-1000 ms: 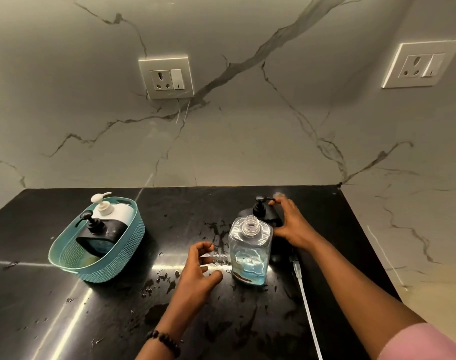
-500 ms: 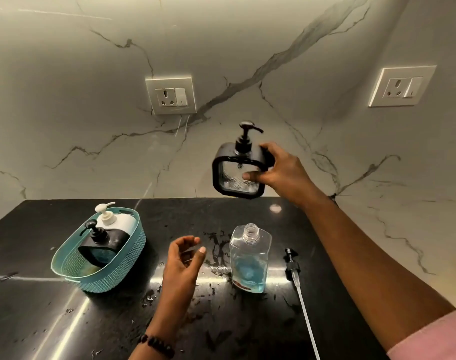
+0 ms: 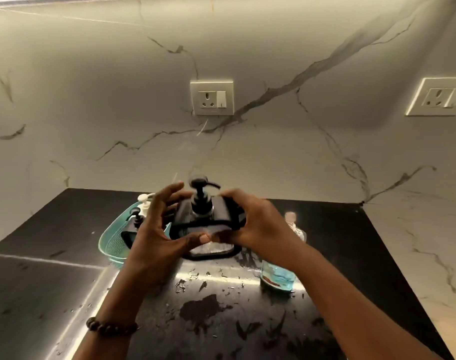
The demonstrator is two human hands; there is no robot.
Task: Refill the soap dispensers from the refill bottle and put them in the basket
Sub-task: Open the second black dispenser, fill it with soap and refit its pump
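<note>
While the right hand is gripping the black dispenser upright above the counter, the left hand is closing in with spread fingers, thumb touching its front, nearer the pump directly beside its fingertips.
</note>
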